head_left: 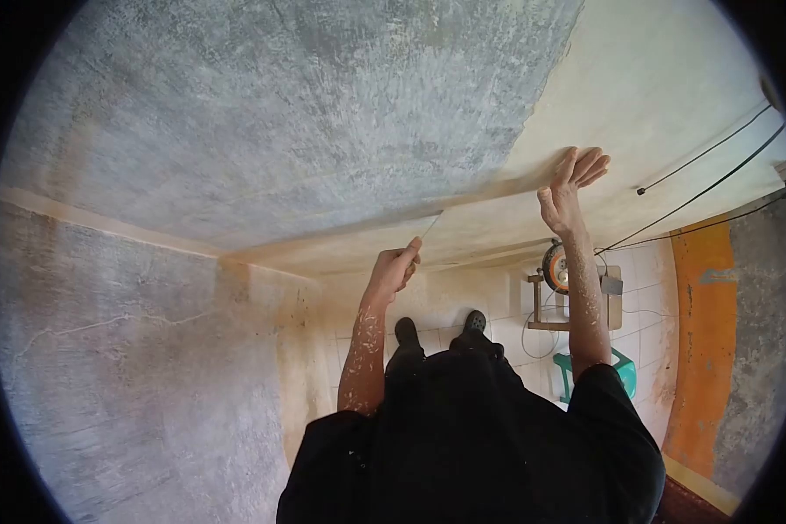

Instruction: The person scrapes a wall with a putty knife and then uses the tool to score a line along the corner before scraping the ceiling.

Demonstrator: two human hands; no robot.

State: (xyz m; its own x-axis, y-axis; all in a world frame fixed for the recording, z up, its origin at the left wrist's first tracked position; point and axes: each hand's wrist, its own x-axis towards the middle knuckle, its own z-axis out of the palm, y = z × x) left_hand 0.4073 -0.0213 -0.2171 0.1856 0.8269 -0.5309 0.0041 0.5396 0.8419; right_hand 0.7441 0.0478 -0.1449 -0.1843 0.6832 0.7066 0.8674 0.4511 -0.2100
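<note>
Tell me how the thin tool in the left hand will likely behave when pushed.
The tool shows as a very thin strip, so it may flex under a push. It is probably light, since the left hand alone holds it.

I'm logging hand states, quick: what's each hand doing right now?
Left hand: closed, holding a thin, pale, blade-like tool.
Right hand: open, nothing visible in it.

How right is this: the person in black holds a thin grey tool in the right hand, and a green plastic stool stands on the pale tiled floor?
Not the right hand: in the head view, the thin grey tool is in the left hand. The green plastic stool does stand on the pale tiled floor.
</note>
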